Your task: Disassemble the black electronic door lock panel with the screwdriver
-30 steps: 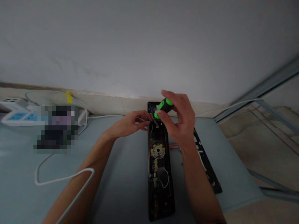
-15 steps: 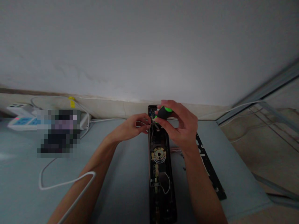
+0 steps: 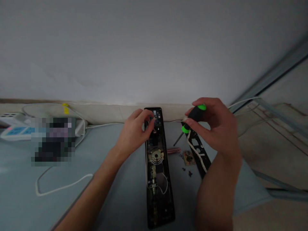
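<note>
A long black door-lock body (image 3: 157,179) lies open on the grey table (image 3: 120,192), its brass mechanism and white wires showing. My left hand (image 3: 136,131) rests on its far end, fingers pinched at the small circuit board (image 3: 157,118); what they hold is hidden. My right hand (image 3: 214,128) is raised to the right of the lock, closed round a black and green screwdriver (image 3: 192,120) whose tip points down to the left. Under that hand lies a black cover plate (image 3: 199,152).
Small screws (image 3: 187,171), a brass part (image 3: 189,158) and a reddish piece (image 3: 173,150) lie between lock and plate. A white power strip (image 3: 16,130) and a looping white cable (image 3: 60,184) sit at the left. The wall stands close behind; the table edge falls off at the right.
My right hand has carried the screwdriver away from the lock's far end, to the right. My left hand stays at the circuit board. The view has shifted a little.
</note>
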### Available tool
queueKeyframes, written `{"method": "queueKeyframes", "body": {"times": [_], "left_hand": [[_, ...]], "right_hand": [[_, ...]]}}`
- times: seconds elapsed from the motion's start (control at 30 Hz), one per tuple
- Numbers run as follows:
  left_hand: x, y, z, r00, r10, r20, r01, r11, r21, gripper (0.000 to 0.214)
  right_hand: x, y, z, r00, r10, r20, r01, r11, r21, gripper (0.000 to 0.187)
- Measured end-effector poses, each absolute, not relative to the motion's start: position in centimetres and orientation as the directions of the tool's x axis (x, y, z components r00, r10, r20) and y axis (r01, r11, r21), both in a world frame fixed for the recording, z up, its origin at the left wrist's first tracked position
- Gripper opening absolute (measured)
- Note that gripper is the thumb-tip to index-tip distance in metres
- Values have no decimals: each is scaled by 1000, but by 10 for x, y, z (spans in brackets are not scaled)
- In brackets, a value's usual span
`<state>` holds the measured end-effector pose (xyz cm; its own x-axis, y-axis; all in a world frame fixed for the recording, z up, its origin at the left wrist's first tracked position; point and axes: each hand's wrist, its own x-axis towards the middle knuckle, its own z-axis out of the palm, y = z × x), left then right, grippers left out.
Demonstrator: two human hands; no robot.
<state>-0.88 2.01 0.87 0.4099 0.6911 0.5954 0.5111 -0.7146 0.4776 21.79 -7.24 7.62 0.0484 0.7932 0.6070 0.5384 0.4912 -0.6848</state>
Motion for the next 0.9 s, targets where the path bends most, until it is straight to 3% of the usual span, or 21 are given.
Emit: {"method": "queueKeyframes", "body": {"times": [0.1, 0.23, 0.53, 0.9], "left_hand": [[15, -2, 4, 599, 553, 578, 392, -833, 390, 15], [40, -22, -15, 821, 381, 424, 275, -917, 290, 16], [53, -31, -31, 884, 349, 310, 282, -928, 242, 18], [45, -26, -23, 887, 311, 342, 235, -941, 245, 20]], "right_hand": [[242, -83, 77, -58, 940, 336, 656, 290, -697, 33], [263, -79, 66, -104, 984, 147, 654, 179, -735, 33], [277, -62, 47, -182, 977, 116, 584, 202, -787, 31], [277, -56, 40, -223, 970, 93, 579, 209, -788, 30]]}}
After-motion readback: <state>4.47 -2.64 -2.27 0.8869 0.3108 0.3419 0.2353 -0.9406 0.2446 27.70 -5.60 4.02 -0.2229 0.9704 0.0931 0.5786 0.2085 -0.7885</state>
